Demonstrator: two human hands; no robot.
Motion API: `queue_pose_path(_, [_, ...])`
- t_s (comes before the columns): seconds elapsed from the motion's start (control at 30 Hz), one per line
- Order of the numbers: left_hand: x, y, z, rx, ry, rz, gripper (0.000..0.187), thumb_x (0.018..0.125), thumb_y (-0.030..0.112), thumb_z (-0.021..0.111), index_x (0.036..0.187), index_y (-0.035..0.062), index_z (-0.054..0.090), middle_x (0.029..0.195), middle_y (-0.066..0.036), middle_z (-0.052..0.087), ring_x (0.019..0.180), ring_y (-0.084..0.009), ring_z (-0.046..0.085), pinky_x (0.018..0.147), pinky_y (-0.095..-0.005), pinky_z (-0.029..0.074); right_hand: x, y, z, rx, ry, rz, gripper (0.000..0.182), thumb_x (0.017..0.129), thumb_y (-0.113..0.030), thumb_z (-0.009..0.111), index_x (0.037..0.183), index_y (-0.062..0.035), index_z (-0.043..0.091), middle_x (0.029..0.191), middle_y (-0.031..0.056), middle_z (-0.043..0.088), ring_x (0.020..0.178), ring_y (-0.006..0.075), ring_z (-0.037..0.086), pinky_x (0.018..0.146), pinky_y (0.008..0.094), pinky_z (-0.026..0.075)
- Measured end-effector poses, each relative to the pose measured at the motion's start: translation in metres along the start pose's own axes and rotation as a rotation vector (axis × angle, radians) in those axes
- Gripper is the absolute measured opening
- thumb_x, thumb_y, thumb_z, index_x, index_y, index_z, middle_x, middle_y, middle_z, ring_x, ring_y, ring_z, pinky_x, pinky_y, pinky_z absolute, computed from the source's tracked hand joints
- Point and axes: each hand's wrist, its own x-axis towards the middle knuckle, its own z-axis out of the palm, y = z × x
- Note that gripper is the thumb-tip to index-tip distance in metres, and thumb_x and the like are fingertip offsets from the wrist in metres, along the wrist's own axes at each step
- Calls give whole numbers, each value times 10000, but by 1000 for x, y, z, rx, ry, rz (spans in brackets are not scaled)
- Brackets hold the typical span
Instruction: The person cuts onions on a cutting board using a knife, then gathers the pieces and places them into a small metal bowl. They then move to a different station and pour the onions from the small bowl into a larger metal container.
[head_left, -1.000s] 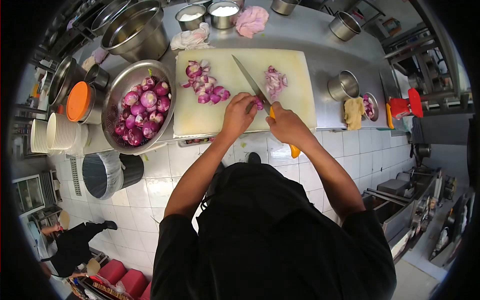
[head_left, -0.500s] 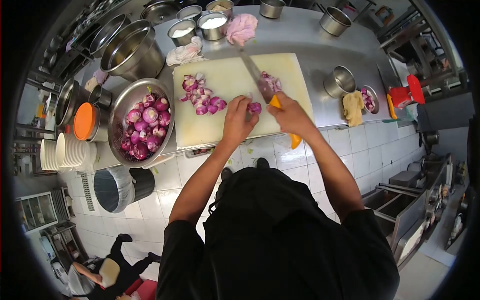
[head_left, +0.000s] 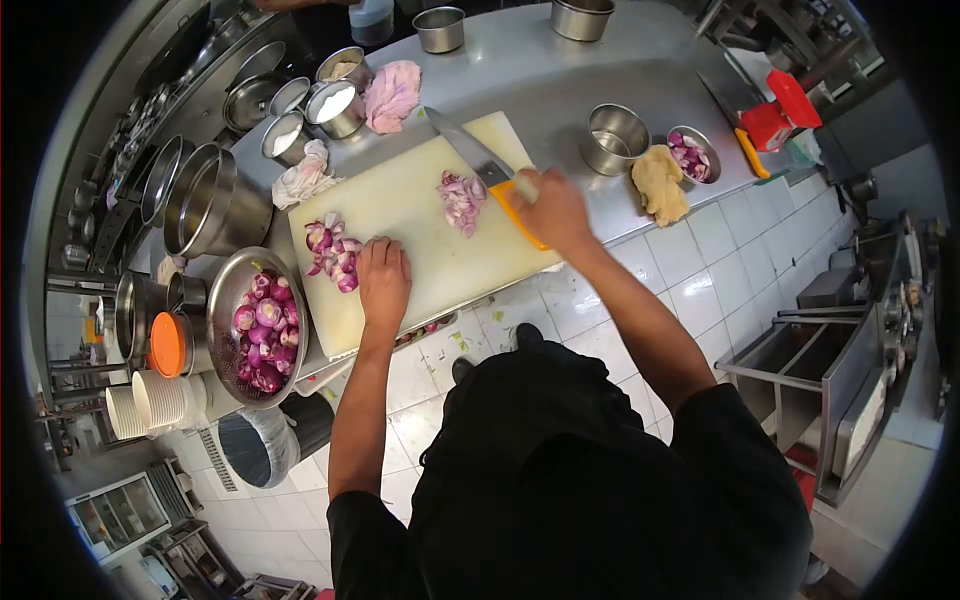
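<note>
Gripping yellow-handled kitchen knife in right hand, slanted far-left along its long axis over right end of cutting board, with cut red onions well left, just beside the nearer left hand, unable to tell if pinching any

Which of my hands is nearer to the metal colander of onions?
Left. Your left hand is on the cutting board, a little to the right of the colander; your right hand is farther right, at the orange knife handle.
</note>
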Motion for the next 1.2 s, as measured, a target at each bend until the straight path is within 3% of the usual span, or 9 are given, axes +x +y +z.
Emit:
queue_pose_path(0.1, [5,5,-7,-11,11,6,260,802,60,751,1053,10,702,1167,-145,638,1163,-349,571,979,-467,472,29,58,-34,-165,495,-7,427,856,-299,759,1098,30,635,1002,265,647,900,447,641,784,518,532])
queue_pose_path(0.23, [11,44,-25,-155,144,-138,288,791,83,788,1062,14,718,1206,-172,630,1126,-382,593,960,-486,484,61,196,-37,-391,590,298,483,854,-283,702,1142,81,571,1084,350,630,1000,498,633,849,550,526])
queue_pose_path(0.33, [18,90,-32,-542,96,-372,237,858,92,781,1067,-3,719,1232,-178,615,898,-301,674,815,-383,561,82,278,-29,-560,135,109,333,845,-244,622,948,67,681,936,322,689,891,495,678,808,556,548])
queue_pose_path(0.37, [22,106,-39,-668,65,-452,226,870,96,778,1061,-5,711,1230,-167,614,833,-258,676,768,-359,563,75,263,-43,-433,352,120,309,833,-226,600,896,60,700,886,313,695,877,487,686,804,559,547])
queue_pose_path(0.57, [27,144,-99,-1313,-113,-962,277,980,160,713,1155,-31,614,1186,-89,592,803,-141,690,676,-285,593,31,44,-125,79,-80,-14,400,822,6,511,1177,29,692,1027,277,728,928,349,735,823,407,543])
queue_pose_path(0.83, [-84,89,-145,-1234,-54,-1246,140,913,11,656,1007,17,552,1048,-109,601,753,-180,685,609,-295,615,-42,-120,-2,270,-659,-389,350,859,-179,710,1169,-17,713,1019,221,722,955,361,707,862,398,545])
queue_pose_path(0.93, [-138,68,-162,-1308,25,-1415,136,874,-50,607,937,36,523,1024,-102,589,794,-189,683,612,-320,643,-44,-153,51,416,-556,-192,569,818,-472,773,1177,-34,724,1117,239,694,1147,391,634,991,498,475])
queue_pose_path(1.03, [-177,59,-164,-1284,3,-1500,118,851,-31,606,913,43,538,945,-82,625,811,-190,687,685,-353,656,-42,-186,137,137,-46,-213,773,740,-679,774,1228,-83,710,1194,191,652,1257,403,526,1076,565,357])
queue_pose_path(1.2, [-206,44,-128,-1329,-70,-1581,149,847,-44,626,907,47,525,937,-83,624,814,-202,689,679,-376,669,-31,-208,200,43,97,-278,622,721,-558,787,1223,-195,722,1228,100,631,1202,341,502,1052,555,326])
